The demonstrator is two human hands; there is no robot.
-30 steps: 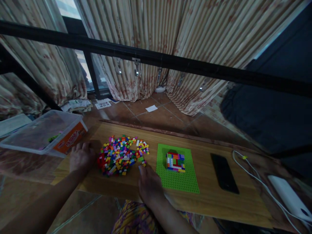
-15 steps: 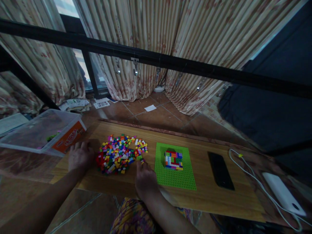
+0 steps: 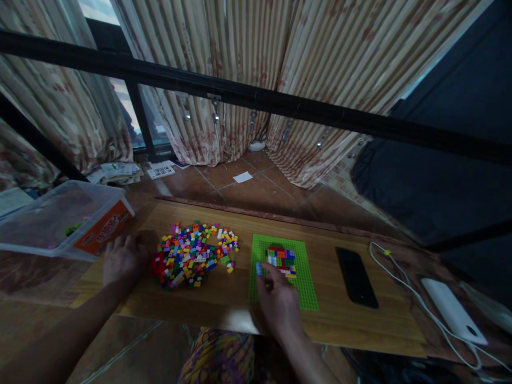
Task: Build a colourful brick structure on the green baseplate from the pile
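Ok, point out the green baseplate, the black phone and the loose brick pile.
green baseplate (image 3: 306,290): head view, bare near right corner.
black phone (image 3: 356,277): head view, screen middle.
loose brick pile (image 3: 188,256): head view, heap's centre.

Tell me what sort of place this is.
Probably a room in a home, with the person working low by a window: patterned curtains hang to a tiled floor, and a low wooden table holds a pile of toy bricks, a phone.

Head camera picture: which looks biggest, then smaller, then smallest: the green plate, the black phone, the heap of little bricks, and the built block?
1. Heap of little bricks
2. Green plate, close behind the heap; a hand hides part, so these two are unsure
3. Black phone
4. Built block
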